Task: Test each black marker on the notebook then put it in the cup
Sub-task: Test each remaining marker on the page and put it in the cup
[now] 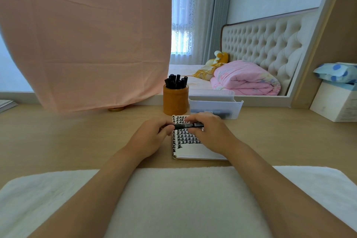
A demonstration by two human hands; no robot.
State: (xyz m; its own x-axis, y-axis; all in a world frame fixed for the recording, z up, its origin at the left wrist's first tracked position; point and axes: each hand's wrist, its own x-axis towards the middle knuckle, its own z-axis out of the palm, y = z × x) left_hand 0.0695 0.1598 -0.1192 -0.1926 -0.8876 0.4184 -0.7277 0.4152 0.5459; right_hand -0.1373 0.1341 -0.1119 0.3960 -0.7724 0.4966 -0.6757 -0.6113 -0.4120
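A: Step in hand?
B: Capping or uncapping, prob.; can't tell which. Black marker held crosswise just above notebook, near its top edge. Left hand pinching one end w/ curled fingertips. Right hand curled round the other end.
A: Next move?
B: If uncapped: tip down onto blank strip at notebook's near end, short stroke. If capped: up & back to cup, just behind notebook's top-left corner.
A: Room?
B: Tight at the cup, crowded w/ markers. Go in upright, aim for a gap. Clear tray just behind notebook's top-right corner, so mind its rim. Left of notebook: desk, swing room there. Towel in front of notebook, under forearms; no snag likely.
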